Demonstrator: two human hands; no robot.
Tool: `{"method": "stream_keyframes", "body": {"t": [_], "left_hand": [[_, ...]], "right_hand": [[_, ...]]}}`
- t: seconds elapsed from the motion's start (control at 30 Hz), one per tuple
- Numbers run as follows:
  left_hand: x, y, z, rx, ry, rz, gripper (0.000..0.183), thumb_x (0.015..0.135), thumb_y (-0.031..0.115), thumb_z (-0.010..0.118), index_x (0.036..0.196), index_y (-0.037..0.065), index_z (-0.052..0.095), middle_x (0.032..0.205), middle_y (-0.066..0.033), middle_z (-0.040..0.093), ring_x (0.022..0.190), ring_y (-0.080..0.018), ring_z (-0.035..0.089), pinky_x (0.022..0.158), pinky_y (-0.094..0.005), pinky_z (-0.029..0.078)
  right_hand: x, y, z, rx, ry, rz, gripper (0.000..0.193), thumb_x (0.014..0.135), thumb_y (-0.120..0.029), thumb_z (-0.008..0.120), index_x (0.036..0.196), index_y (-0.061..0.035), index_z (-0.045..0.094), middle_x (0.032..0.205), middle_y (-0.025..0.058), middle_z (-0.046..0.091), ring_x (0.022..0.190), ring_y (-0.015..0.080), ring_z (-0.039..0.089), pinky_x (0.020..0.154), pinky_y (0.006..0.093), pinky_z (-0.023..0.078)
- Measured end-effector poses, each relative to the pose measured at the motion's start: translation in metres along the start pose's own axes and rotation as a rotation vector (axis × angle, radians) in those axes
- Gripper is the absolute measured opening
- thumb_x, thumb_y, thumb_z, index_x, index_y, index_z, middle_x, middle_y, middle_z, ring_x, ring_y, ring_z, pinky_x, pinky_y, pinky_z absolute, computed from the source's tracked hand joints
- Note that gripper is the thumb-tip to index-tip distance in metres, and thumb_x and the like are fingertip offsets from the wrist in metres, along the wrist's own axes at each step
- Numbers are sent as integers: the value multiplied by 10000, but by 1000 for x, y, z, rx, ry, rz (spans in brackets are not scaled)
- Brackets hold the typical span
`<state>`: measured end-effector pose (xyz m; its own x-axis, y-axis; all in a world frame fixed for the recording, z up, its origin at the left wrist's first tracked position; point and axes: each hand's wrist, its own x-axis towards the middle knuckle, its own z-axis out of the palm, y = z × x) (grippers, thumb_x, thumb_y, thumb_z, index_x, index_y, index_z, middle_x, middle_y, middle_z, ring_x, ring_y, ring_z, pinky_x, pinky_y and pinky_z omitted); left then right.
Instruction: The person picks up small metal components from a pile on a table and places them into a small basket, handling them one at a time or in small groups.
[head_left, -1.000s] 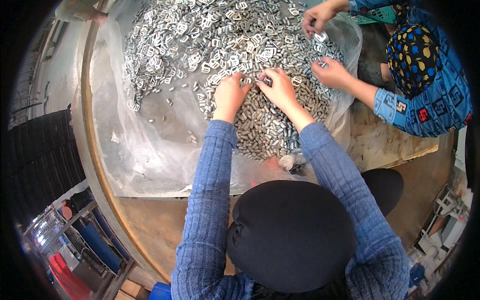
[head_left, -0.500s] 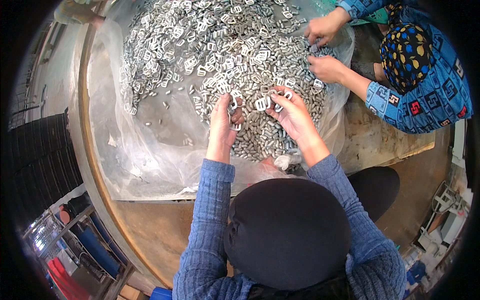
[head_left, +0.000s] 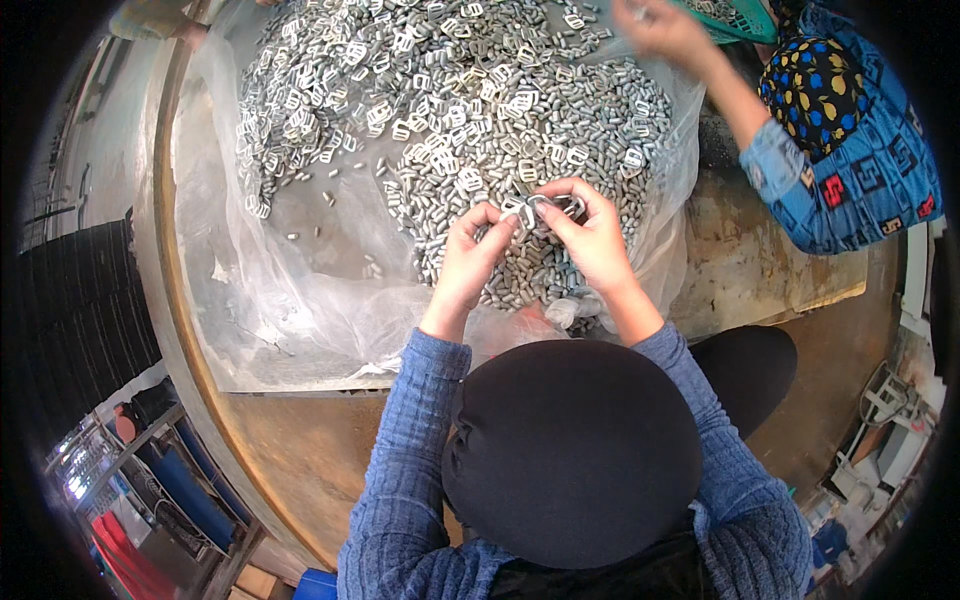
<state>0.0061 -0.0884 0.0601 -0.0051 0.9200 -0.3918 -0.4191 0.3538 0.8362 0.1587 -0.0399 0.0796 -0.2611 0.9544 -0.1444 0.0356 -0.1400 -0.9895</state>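
My left hand [head_left: 474, 252] and my right hand [head_left: 598, 240] meet over the near part of a heap of small grey metal pellets [head_left: 590, 120]. Between them, the thumb and fingertips of each pinch silver metal buckles [head_left: 522, 212], whose loops overlap, so I cannot tell how many there are. Another dark-looking buckle [head_left: 574, 207] shows inside my right fingers. Many more flat slotted buckles [head_left: 468, 178] lie scattered through the heap just beyond my hands.
Under the heap, clear plastic sheeting [head_left: 310, 325] covers the table. At the right, a co-worker's hand [head_left: 665, 30] is raised near a green basket [head_left: 735, 18] holding metal pieces. A knotted bit of plastic [head_left: 572, 313] lies near my right wrist. Another person's arm [head_left: 165, 25] appears at far left.
My left hand has moved right to meet my right hand, and both now pinch at the buckles. The co-worker's hand has lifted off the heap toward the green basket.
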Motion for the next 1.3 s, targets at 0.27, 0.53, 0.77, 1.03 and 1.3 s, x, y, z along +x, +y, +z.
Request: {"method": "stream_keyframes", "body": {"t": [0.27,0.53,0.77,1.03,1.3], "left_hand": [[-1,-10,12,-325,203,62,181,866,121,581,727,104,467,613,63,425,497,-17,329,453,-184,265],[-10,-10,24,368,457,544,136,835,66,588,756,24,487,717,12,457,701,-67,401,642,-219,352],[-19,29,9,596,339,656,98,808,7,566,750,31,490,694,0,477,652,-84,431,579,-250,364],[-18,29,28,1168,27,863,360,655,164,701,986,99,574,1081,-101,530,984,-269,524,882,-378,390],[-29,40,-4,994,239,843,461,680,-61,624,1116,52,524,1152,-161,476,1051,-316,494,886,-393,422]], "right_hand": [[-25,-1,20,-623,89,-477,188,666,9,646,812,-62,550,783,98,496,696,276,549,579,357,448],[-15,-24,30,-802,40,-305,198,663,-67,640,821,-81,522,813,112,492,711,308,551,591,392,449],[-12,11,14,932,-61,727,214,846,-187,483,972,-51,591,815,25,574,743,172,575,695,375,507],[-15,8,23,1214,206,888,237,881,-266,472,953,-59,561,908,112,574,855,244,561,790,403,494],[184,-117,-79,1335,189,-56,599,895,-455,392,1254,12,276,1202,205,404,1102,362,422,928,548,361]]}}
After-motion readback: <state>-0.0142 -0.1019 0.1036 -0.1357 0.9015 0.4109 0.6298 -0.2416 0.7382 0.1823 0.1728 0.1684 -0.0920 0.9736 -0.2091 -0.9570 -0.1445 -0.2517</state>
